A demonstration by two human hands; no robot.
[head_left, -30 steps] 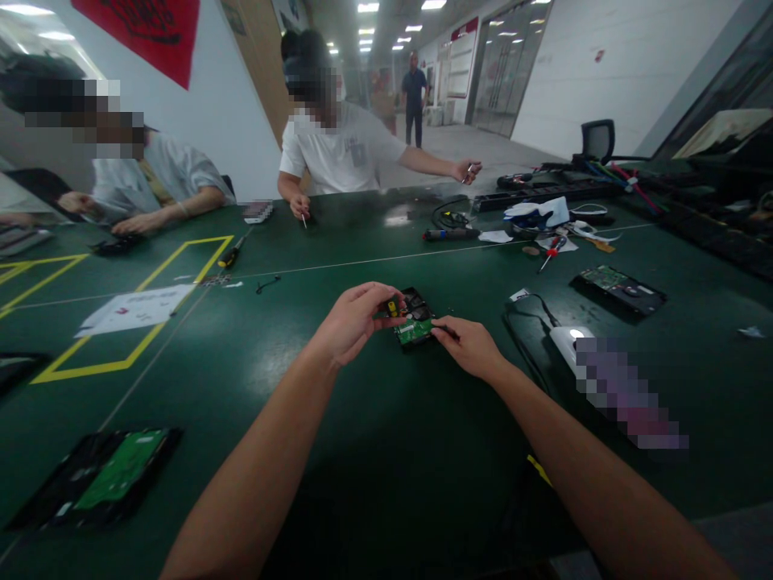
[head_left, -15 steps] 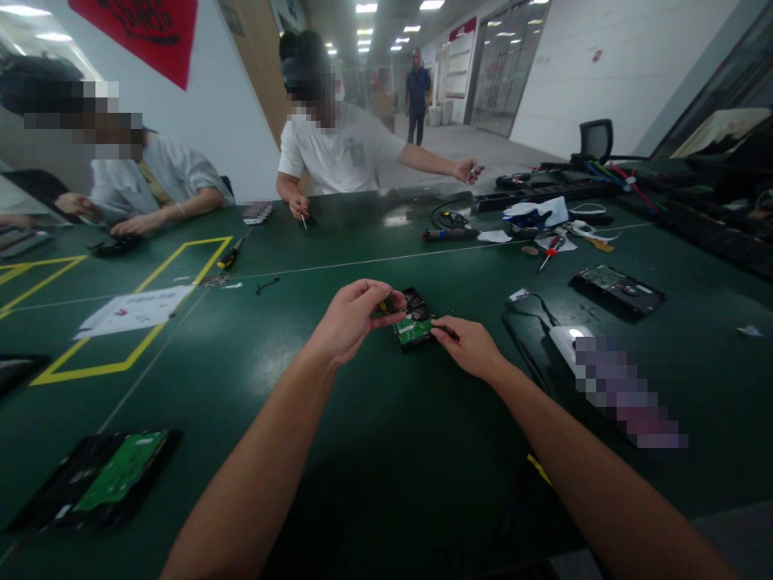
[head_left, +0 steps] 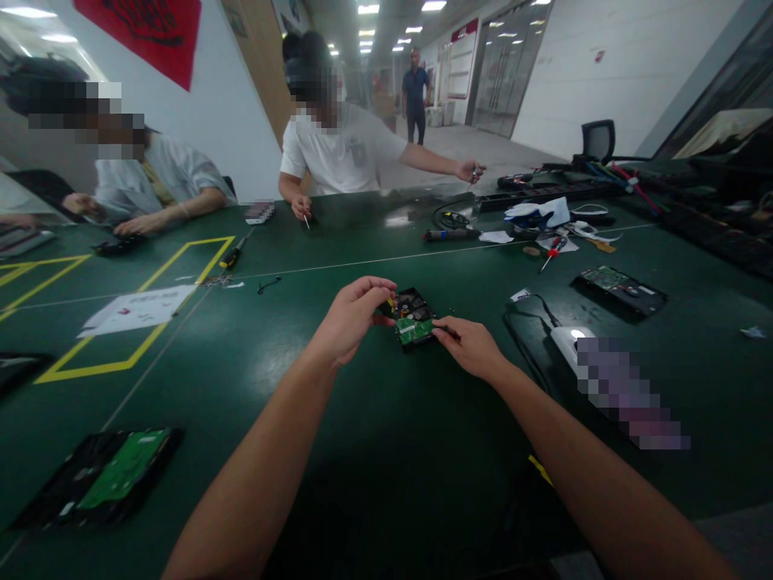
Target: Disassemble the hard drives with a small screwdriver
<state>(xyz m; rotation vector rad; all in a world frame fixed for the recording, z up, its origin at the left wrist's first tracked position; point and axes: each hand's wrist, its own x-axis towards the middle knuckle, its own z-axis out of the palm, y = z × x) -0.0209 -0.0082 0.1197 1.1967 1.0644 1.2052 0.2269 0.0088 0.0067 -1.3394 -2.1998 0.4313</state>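
A hard drive (head_left: 414,329) lies on the dark green table in front of me, its green circuit board facing up on the near side. My left hand (head_left: 361,314) is closed at the drive's left side around a small black-and-yellow screwdriver (head_left: 390,305), mostly hidden by the fingers. Whether its tip touches the drive I cannot tell. With thumb and fingers pinched, my right hand (head_left: 467,345) grips the drive's right edge near the board.
Another hard drive (head_left: 619,292) lies to the right, beyond a cabled white device (head_left: 568,342). A larger drive (head_left: 102,475) sits at front left. A red screwdriver (head_left: 552,253) and a paper sheet (head_left: 136,310) lie farther off. Two co-workers (head_left: 344,149) sit across the table.
My left hand has turned slightly, and its fingers have drawn back a little, showing more of the drive and the yellow part. The right hand stays at the drive's edge.
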